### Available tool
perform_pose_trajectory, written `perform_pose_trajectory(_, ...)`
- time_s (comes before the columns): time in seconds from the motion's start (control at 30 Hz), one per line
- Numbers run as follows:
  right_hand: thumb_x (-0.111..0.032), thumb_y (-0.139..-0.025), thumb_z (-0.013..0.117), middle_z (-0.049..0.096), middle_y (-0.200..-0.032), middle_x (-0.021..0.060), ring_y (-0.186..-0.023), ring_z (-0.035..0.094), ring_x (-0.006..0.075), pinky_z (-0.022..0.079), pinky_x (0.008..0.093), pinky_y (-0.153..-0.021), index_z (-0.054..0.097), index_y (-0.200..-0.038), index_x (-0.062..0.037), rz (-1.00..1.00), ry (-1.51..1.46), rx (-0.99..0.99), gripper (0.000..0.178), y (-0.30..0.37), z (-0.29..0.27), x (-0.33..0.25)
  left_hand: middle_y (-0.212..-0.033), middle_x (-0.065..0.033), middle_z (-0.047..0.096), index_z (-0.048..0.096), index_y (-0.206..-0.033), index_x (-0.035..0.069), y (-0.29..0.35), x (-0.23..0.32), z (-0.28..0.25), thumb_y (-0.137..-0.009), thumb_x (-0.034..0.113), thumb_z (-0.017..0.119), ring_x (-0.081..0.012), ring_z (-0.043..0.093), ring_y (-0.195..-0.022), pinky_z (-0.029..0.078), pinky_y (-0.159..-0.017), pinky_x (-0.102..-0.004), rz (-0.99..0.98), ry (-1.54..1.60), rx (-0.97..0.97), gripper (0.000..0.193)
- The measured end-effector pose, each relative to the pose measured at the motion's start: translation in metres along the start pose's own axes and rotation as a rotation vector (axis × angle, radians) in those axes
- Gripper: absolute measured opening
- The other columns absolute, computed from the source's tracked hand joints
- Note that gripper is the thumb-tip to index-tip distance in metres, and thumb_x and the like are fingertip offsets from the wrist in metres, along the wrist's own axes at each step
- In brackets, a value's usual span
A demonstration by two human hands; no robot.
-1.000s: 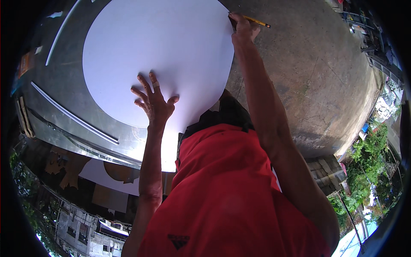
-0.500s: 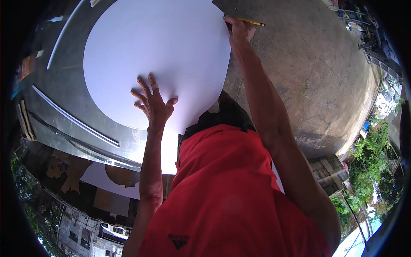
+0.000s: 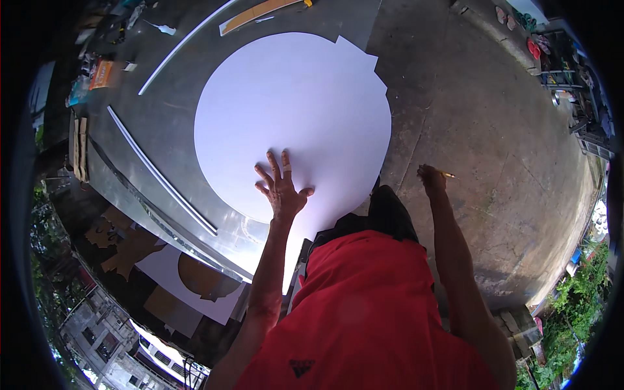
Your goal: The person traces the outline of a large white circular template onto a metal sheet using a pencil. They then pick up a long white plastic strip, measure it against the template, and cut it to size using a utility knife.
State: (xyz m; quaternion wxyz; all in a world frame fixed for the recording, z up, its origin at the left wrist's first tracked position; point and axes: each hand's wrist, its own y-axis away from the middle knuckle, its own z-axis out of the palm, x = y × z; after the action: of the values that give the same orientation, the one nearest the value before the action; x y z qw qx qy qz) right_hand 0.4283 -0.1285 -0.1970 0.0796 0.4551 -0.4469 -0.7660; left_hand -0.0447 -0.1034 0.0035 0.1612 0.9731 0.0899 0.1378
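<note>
Gripping a pencil [image 3: 447, 174], the right hand [image 3: 431, 179] has left the white sheet [image 3: 292, 97], left hand [image 3: 283, 192] still splayed there.

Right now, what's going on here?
A person in a red shirt rests a spread left hand on a roughly round white sheet lying on a grey tabletop. The right hand grips a yellow pencil-like tool, held clear of the sheet over the concrete floor. Two pale strips lie left of the sheet.

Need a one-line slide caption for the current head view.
Left hand spread on a white sheet with a rounded edge; right hand, clear of the sheet, holds a slim yellow tool.
</note>
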Motion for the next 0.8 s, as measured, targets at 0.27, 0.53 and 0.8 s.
perform_pose_trajectory(0.27, -0.01, -0.08, 0.069, 0.069, -0.086, 0.013, -0.071, 0.066, 0.024, 0.056, 0.0348, -0.06, 0.065, -0.096, -0.0021, 0.268, 0.249, 0.383, 0.019, 0.046, -0.105, 0.035, -0.13, -0.0219, 0.057, 0.05, -0.136, 0.004, 0.064, 0.0, 0.019, -0.079, 0.027, 0.077, -0.036, 0.057, -0.118, 0.048, -0.095, -0.0471, -0.045, 0.415, 0.428, 0.068)
perform_pose_trajectory(0.53, -0.012, -0.079, 0.072, 0.069, -0.079, 0.011, -0.064, 0.067, 0.0208, 0.056, 0.0301, -0.054, 0.064, -0.093, -0.0026, 0.151, 0.503, 0.052, 0.018, 0.009, -0.08, -0.024, -0.078, -0.0094, 0.072, 0.07, -0.104, -0.002, 0.169, 0.075, 0.061, -0.088, 0.021, 0.067, -0.015, 0.068, -0.067, 0.053, -0.057, -0.0265, -0.771, 1.012, 0.156, 0.028)
perform_pose_trajectory(0.8, -0.011, -0.08, 0.068, 0.067, -0.08, 0.0107, -0.068, 0.068, 0.023, 0.056, 0.0323, -0.062, 0.064, -0.098, 0.0037, -0.01, 0.609, -0.282, 0.024, -0.046, 0.005, -0.099, -0.109, -0.0159, 0.066, 0.062, -0.11, -0.004, 0.175, 0.102, 0.087, -0.099, 0.025, 0.054, -0.026, 0.064, -0.103, 0.05, -0.088, -0.0363, -0.645, 1.567, 0.09, 0.032)
